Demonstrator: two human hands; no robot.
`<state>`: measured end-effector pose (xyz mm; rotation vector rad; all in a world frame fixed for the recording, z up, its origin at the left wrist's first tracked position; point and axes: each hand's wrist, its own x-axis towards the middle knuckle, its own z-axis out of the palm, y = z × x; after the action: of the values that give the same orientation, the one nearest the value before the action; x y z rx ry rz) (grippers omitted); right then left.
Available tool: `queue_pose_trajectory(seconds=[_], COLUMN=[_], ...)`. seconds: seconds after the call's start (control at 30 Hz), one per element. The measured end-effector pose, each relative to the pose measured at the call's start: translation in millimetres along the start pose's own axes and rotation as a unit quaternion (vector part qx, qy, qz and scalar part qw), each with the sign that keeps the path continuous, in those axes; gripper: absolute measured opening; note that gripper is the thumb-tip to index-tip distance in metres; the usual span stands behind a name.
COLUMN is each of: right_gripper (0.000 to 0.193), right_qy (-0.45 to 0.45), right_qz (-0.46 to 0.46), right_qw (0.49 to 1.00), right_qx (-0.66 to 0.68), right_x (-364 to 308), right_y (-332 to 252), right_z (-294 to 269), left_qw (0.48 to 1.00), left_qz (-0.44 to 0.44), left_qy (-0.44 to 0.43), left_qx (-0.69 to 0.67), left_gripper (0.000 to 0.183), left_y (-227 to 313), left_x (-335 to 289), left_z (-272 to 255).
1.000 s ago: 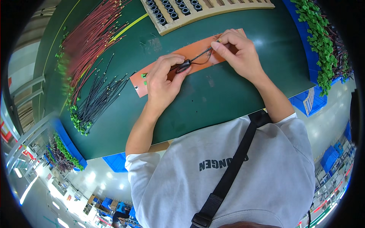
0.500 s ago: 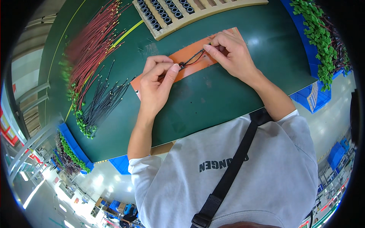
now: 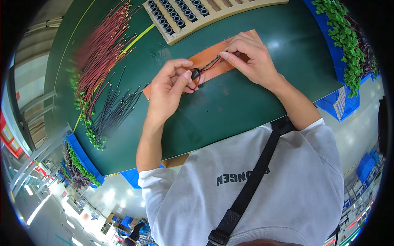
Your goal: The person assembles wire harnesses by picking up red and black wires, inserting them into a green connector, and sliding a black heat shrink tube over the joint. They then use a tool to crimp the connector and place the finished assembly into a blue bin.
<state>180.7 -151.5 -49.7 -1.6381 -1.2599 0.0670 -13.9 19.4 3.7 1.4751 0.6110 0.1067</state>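
My left hand point(image 3: 169, 84) grips a black, rounded part point(image 3: 195, 74) that looks like a ring core, between thumb and fingers. Thin dark wires point(image 3: 210, 64) run from it toward the upper right. My right hand point(image 3: 254, 57) pinches their far ends between thumb and forefinger, and its fingertips hide those ends. The wires stretch between both hands above a long orange board point(image 3: 216, 72), which lies slantwise on the green table point(image 3: 230, 110). My left hand covers part of the board's left end.
Beyond the board stands a pale tray point(image 3: 213, 22) with rows of black rings point(image 3: 176, 18). Red wires point(image 3: 104, 45) and black wires point(image 3: 117, 107) with green connectors lie at left. Blue bins of green-ended wires flank the table at right point(image 3: 328, 39) and lower left point(image 3: 84, 158).
My left hand has turned and its fingers have shifted, so the black part now shows more fully. My right hand stays nearly in place, still pinching the wires.
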Motion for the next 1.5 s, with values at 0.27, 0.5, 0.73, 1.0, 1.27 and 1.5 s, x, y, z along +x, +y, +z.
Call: queue_pose_trajectory(seconds=[0.27, 0.5, 0.73, 1.0, 1.27, 1.5], right_gripper=[0.013, 0.013, 0.012, 0.015, 0.016, 0.017], right_qy=[-0.041, -0.072, -0.072, -0.063, -0.030, -0.052], right_qz=[-0.046, -0.050, -0.036, -0.014, 0.005, 0.020], right_qw=[0.996, 0.988, 0.986, 0.989, 0.993, 0.989], right_qx=[-0.060, -0.125, -0.143, -0.133, -0.114, -0.134], right_x=[-1.7, -0.5, -3.7, -5.6, -8.4, -8.1], right_y=[5.9, -0.5, 7.4, 12.8, 16.1, 21.6], right_z=[1.5, -2.2, -12.8, -25.8, -29.6, -33.1], left_qw=[0.916, 0.924, 0.947, 0.953, 0.956, 0.916], left_qz=[0.284, 0.244, 0.203, 0.169, 0.182, 0.283], left_qy=[0.008, 0.109, 0.098, 0.112, 0.100, 0.083], left_qx=[0.284, 0.273, 0.228, 0.224, 0.207, 0.270], left_gripper=[0.019, 0.028, 0.028, 0.038, 0.037, 0.035], left_y=[-24.3, -31.8, -36.4, -20.4, -22.1, -30.6], left_x=[0.1, -0.5, 8.7, 20.5, 31.4, 33.4], left_z=[-3.8, 14.8, 18.0, 34.8, 46.4, 46.2])
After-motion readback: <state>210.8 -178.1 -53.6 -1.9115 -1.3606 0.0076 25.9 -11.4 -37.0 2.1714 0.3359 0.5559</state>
